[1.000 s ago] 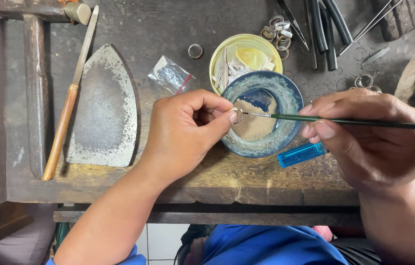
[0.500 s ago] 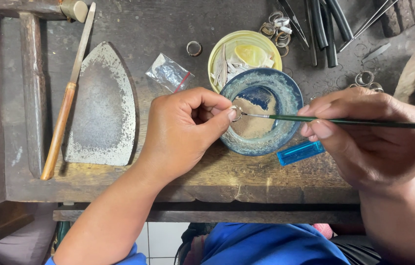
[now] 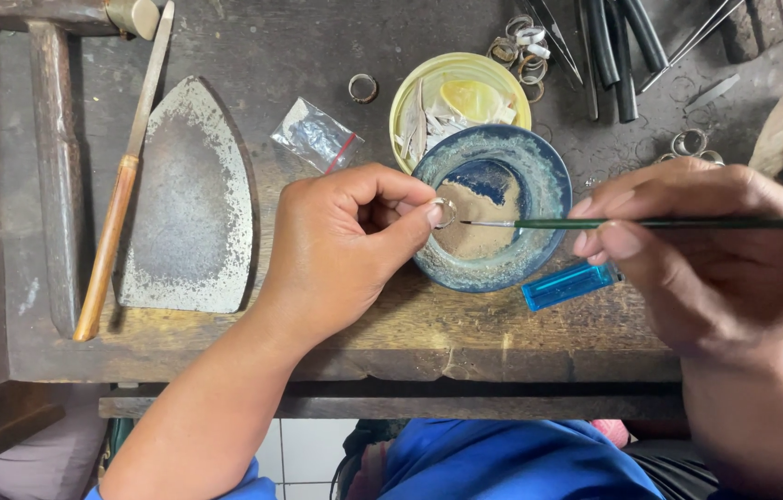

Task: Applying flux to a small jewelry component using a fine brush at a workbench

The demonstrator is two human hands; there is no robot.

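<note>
Silver ring (image 3: 444, 212) sits pinched in the left hand (image 3: 341, 245) fingers over the blue bowl (image 3: 491, 207), while right hand (image 3: 706, 255) fingers grip a thin brush (image 3: 651, 223), its tip just beside it, seemingly mid-coating, needing steady dabbing.

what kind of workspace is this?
Likely a jeweller's bench: left hand pinches a small ring over a blue bowl, right hand touches a fine brush to it; loose rings lie behind.

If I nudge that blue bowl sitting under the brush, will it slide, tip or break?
The blue bowl looks glazed and thick-walled, so probably heavy and brittle if dropped. It is wide and shallow, so unlikely to tip. On the rough wooden bench it would likely slide, scraping.
</note>
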